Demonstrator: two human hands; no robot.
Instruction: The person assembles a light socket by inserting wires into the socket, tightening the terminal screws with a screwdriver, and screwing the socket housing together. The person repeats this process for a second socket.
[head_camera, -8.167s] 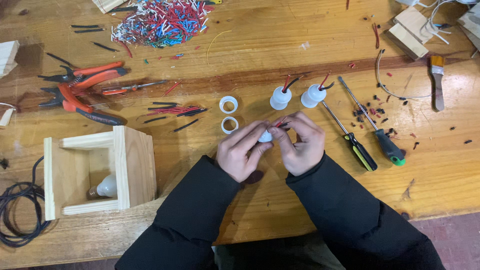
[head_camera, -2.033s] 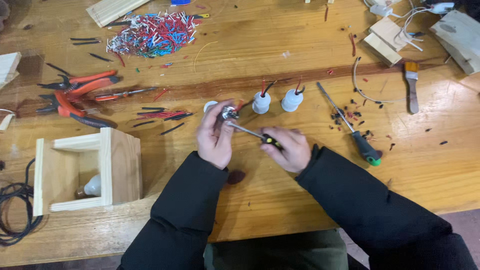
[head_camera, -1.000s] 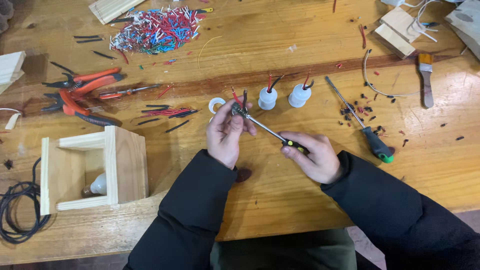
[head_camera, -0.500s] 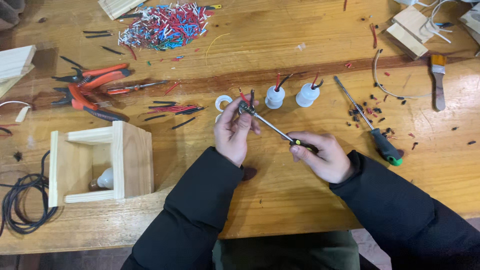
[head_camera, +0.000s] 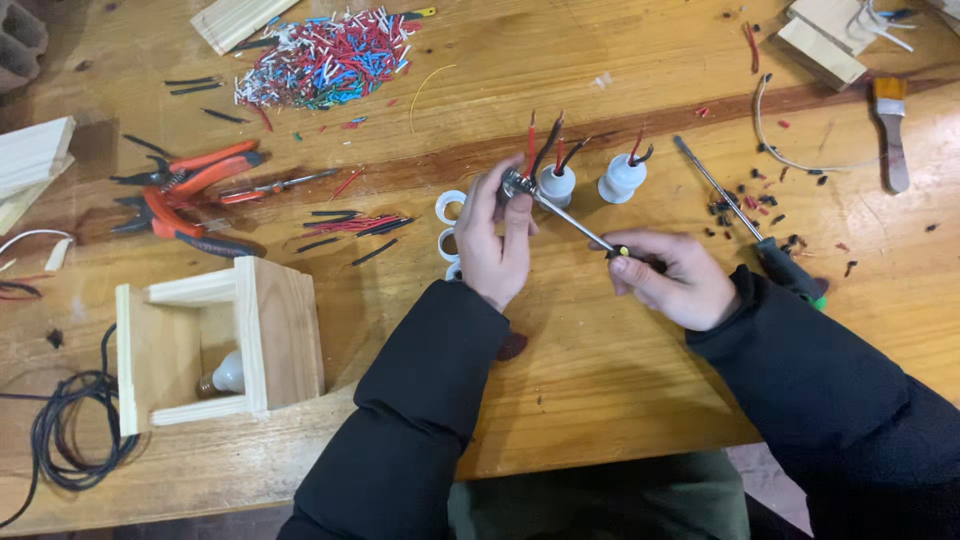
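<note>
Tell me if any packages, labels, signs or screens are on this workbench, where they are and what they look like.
None in view: no package, label, sign or screen. The wooden workbench holds only tools, wire scraps, white lamp sockets and an open wooden box.

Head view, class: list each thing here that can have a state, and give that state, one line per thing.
Left hand: shut on small metal fitting.
Right hand: shut on screwdriver, tip at the fitting.
Two white lamp sockets: upright, wires sticking up.
Second screwdriver: lying flat, untouched.
Red pliers: lying on the bench.
Wooden box: open-sided, bulb lying inside.
Black cable: coiled.
</note>
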